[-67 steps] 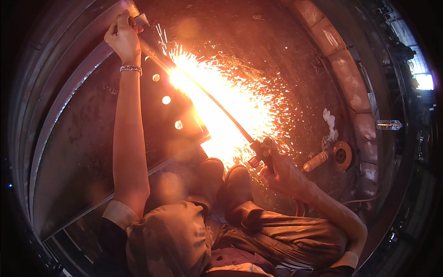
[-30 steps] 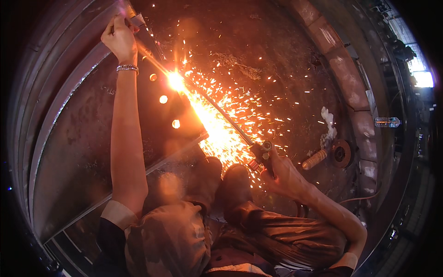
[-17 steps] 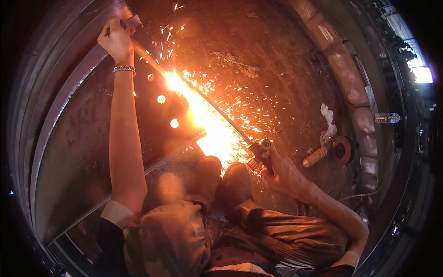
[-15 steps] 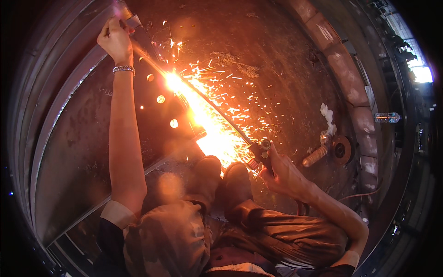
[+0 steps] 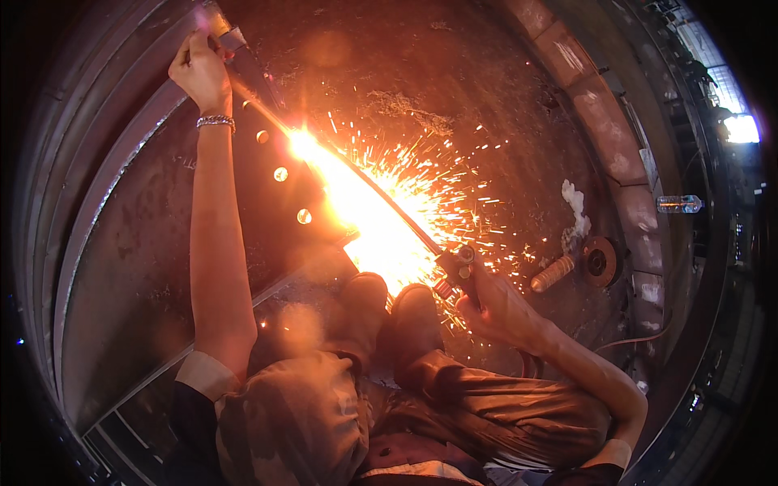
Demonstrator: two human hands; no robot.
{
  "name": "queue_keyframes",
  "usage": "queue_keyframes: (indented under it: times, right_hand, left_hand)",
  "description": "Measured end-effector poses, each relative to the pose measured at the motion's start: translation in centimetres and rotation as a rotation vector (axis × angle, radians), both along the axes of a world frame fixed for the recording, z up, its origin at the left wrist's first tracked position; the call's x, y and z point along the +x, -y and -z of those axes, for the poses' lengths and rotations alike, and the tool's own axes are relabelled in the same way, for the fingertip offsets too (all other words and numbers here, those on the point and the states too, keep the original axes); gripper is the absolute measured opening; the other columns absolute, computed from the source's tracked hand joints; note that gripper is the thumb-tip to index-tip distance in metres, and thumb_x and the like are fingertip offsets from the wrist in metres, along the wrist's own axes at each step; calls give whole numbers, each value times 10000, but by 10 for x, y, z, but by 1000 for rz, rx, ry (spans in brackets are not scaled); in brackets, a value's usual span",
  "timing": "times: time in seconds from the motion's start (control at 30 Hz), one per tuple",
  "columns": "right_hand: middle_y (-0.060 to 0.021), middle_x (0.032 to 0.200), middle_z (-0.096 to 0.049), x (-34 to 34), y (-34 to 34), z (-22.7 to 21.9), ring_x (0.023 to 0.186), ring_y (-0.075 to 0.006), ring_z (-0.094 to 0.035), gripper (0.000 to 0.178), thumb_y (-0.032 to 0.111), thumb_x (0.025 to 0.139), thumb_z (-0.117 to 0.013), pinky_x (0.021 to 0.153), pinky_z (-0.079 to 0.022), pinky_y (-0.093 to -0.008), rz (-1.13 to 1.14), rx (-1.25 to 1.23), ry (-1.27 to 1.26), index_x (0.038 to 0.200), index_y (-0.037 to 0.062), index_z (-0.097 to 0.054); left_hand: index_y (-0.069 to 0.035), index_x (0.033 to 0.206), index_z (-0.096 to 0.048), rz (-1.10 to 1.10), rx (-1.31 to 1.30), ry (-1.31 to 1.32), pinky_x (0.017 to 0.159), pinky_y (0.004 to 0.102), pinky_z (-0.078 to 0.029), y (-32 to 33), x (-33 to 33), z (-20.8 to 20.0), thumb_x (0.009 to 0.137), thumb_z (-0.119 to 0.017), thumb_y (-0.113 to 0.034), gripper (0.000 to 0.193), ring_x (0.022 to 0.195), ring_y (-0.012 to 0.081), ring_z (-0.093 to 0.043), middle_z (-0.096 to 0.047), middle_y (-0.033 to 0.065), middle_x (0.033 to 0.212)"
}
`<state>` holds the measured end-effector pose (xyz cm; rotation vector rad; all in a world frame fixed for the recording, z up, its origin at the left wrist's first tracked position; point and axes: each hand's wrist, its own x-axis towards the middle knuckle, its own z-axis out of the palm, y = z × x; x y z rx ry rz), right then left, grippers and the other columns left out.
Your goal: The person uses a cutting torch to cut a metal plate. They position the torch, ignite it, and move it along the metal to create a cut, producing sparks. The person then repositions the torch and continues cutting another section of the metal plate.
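Observation:
My right hand point(image 5: 496, 306) is closed around the handle of a cutting or gouging torch point(image 5: 455, 267); which kind, I cannot tell. From its head a long thin rod point(image 5: 397, 209) slants up and left to a white-hot glare point(image 5: 304, 146). Bright sparks point(image 5: 429, 178) spray from there down toward my boots point(image 5: 415, 316), and the glare hides the metal under it. At the upper left my left hand point(image 5: 201, 73), with a chain bracelet point(image 5: 215, 121) at the wrist, has its fingers pinched beside a bar end point(image 5: 233, 37). What they grip is hidden.
Several small round holes, one a lit hole point(image 5: 281, 174), run beside the glare. On the right lie a ribbed cylindrical handle point(image 5: 553, 275), a round disc point(image 5: 600, 262) and a whitish lump point(image 5: 575, 209). A curved segmented rim point(image 5: 624, 154) bounds that side, with a clear bottle point(image 5: 679, 204) beyond.
The spark spray has changed shape, fanning more to the right, and the white glare has grown over the lower middle. Both hands and the torch hold nearly the same place.

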<state>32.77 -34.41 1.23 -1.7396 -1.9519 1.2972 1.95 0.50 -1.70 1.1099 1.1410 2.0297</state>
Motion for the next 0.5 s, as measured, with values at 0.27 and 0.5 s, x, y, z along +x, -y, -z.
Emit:
queue_keyframes:
  times: [0.27,0.5]
  right_hand:
    - [-264,786,-633,2,-1,1,715,-433,-628,706,79,845,-573,686,-474,-510,25,-156,42,1433,-128,-240]
    - [-270,803,-634,3,5,6,716,-433,-631,677,92,848,-588,686,-487,-502,35,-113,45,1399,-160,-288]
  left_hand:
    - [-3,608,-539,15,19,-5,530,298,-478,0,-2,1,902,-576,-113,316,488,99,-417,-479,22,560]
    - [8,593,-527,16,20,-15,511,288,-475,0,-2,0,898,-561,-136,339,472,99,-431,-468,19,536]
